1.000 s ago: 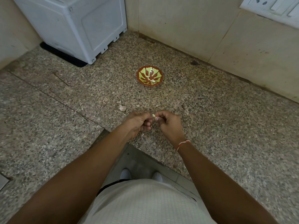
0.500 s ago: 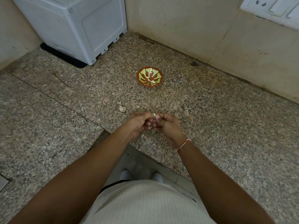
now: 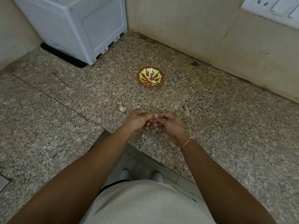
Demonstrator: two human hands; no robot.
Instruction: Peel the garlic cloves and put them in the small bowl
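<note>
Both hands meet over the speckled granite counter (image 3: 210,126), the left hand (image 3: 139,120) and the right hand (image 3: 168,125) with fingers curled, pinching one small pale garlic clove (image 3: 154,114) between the fingertips (only a sliver of it shows). I reckon the skin comes off best by holding the clove steady with one hand and picking at its tip with the other thumbnail. The small red-and-green glazed bowl (image 3: 140,78) sits well apart at twelve o'clock, pale pieces inside; another pale clove (image 3: 123,108) lies at ten o'clock.
</note>
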